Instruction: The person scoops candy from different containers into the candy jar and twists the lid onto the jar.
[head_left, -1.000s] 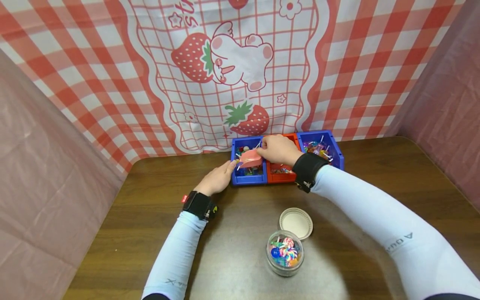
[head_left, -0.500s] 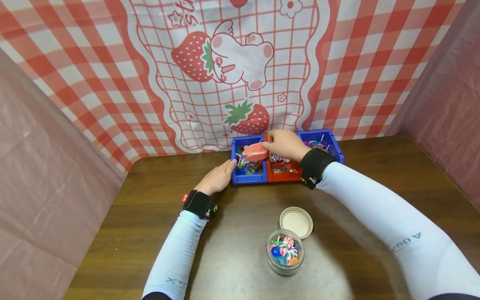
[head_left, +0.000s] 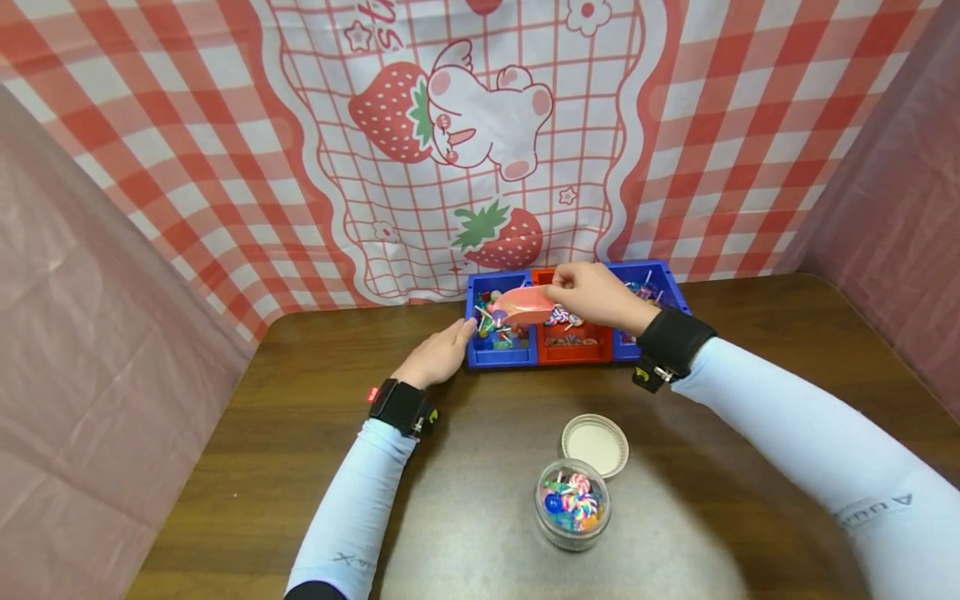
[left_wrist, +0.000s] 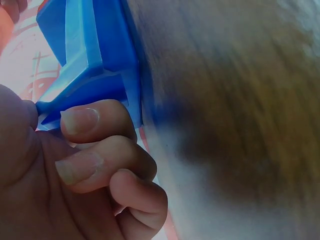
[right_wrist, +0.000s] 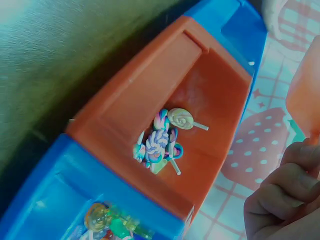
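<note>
My right hand (head_left: 596, 293) pinches the handle of a pink scoop (head_left: 523, 305) above the divider between the left blue bin (head_left: 501, 358) and the red bin (head_left: 573, 353). A purplish candy shows at the scoop's mouth. In the right wrist view, curled fingers (right_wrist: 285, 195) hold the scoop (right_wrist: 304, 95), which is partly cut off. My left hand (head_left: 437, 354) grips the left blue bin's outer edge. Its lower fingers are curled beside the blue wall (left_wrist: 115, 45) in the left wrist view; the fingertips on the bin are partly hidden.
Small candies and lollipops (right_wrist: 157, 142) lie in the bins; another blue bin (head_left: 645, 271) stands at the right. Nearer on the table, an open clear jar (head_left: 572, 537) of candies stands beside its white lid (head_left: 595, 446). A checked cloth (head_left: 720, 167) hangs behind.
My right hand has moved rightward with the scoop, drawing it up from the left blue bin toward the red one. My left hand stays at the bin's edge.
</note>
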